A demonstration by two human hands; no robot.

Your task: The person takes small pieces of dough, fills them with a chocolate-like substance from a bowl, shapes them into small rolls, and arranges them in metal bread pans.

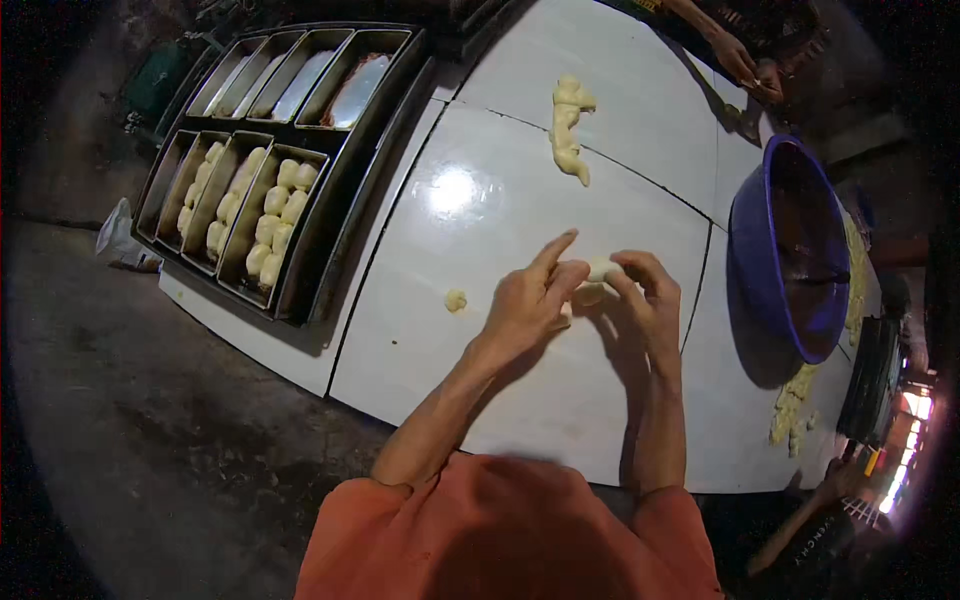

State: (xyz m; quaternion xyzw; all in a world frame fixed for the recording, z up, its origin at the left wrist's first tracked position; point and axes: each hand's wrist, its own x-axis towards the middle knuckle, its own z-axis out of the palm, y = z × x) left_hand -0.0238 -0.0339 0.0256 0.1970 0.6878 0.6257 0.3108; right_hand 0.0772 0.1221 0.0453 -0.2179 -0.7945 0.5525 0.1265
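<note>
Above the white tiled table point(520, 380), my left hand point(535, 300) and my right hand point(648, 292) meet around a pale piece of dough point(602, 268). Thumb and fingers of both hands pinch it from either side, while my left index finger points up and away. Part of the dough is hidden behind the fingers. A small dough lump point(455, 300) lies on the tiles to the left of my left hand. Farther off, a long uneven strip of dough point(567, 135) rests on the table.
At left stands a dark tray of loaf tins point(335, 165); several near tins hold dough balls point(275, 225). A purple basin point(765, 250) is on the right, with dough scraps point(790, 410) beside it. Another person's hands point(750, 75) work at the far right; another person point(830, 530) is at lower right.
</note>
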